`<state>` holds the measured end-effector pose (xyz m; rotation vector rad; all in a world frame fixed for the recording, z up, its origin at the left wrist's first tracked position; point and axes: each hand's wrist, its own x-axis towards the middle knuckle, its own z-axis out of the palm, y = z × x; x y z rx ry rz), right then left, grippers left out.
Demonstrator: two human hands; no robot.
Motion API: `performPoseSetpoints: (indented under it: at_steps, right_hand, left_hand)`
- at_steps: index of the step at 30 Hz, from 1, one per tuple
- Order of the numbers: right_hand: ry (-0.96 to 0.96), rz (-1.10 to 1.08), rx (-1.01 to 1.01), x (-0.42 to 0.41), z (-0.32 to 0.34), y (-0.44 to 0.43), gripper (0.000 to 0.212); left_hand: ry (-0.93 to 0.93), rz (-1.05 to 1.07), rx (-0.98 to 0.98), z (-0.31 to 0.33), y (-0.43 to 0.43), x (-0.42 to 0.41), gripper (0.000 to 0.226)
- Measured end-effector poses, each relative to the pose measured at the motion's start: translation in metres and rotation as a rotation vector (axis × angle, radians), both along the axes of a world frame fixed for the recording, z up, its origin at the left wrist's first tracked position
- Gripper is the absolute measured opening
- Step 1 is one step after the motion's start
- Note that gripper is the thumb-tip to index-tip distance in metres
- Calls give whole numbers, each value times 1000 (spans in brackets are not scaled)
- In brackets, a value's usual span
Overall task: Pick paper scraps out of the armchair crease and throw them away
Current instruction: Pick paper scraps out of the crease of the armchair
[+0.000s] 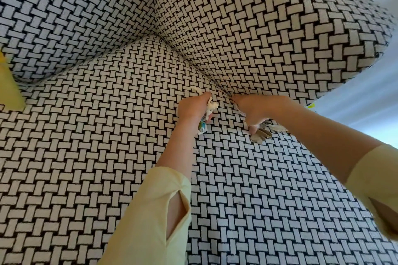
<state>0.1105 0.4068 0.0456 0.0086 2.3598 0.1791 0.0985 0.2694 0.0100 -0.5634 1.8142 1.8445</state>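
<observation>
Fingers (205, 98) of our left hand (193, 106) curl round a wad of scraps (210, 109). Those of our right hand (257, 109) are pressed together, tips at the crease (221, 90), thumb clamping brown scraps (261, 133) under the palm. Armchair (107, 157): black-and-white weave, seat meeting arm at the crease. Both hands rest on the seat, near each other. A white scrap (195, 89) lies at the crease, just beyond our left hand.

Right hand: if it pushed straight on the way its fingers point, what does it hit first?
Probably the crease where the seat cushion meets the armrest; the right hand has its fingertips right at it, though depth is unclear.
</observation>
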Motion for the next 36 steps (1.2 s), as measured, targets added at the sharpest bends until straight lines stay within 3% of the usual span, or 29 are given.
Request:
performPoseSetpoints:
  at_steps: [9, 13, 16, 24, 28, 31, 35, 36]
  right_hand:
    - [272, 37, 4, 10, 4, 6, 22]
    - [389, -151, -263, 11, 9, 5, 18]
    - [330, -297, -422, 5, 18, -2, 25]
    - [391, 68, 51, 10, 24, -10, 17]
    - [310, 234, 207, 29, 13, -13, 30]
    - [217, 201, 271, 26, 0, -8, 34]
    - [145, 18, 217, 17, -2, -11, 3]
    - [168, -18, 195, 15, -4, -11, 7]
  left_hand:
    - [-8, 10, 18, -6, 0, -3, 27]
    - [-23, -4, 15, -6, 0, -3, 28]
    - [-40, -17, 18, -5, -1, -2, 24]
    - [-7, -36, 23, -8, -2, -2, 28]
    - [-9, -22, 33, -9, -1, -2, 27]
    - [-11, -23, 28, -8, -1, 0, 25]
    - [-25, -26, 54, -8, -3, 1, 21]
    - [-27, -29, 57, -7, -3, 1, 22]
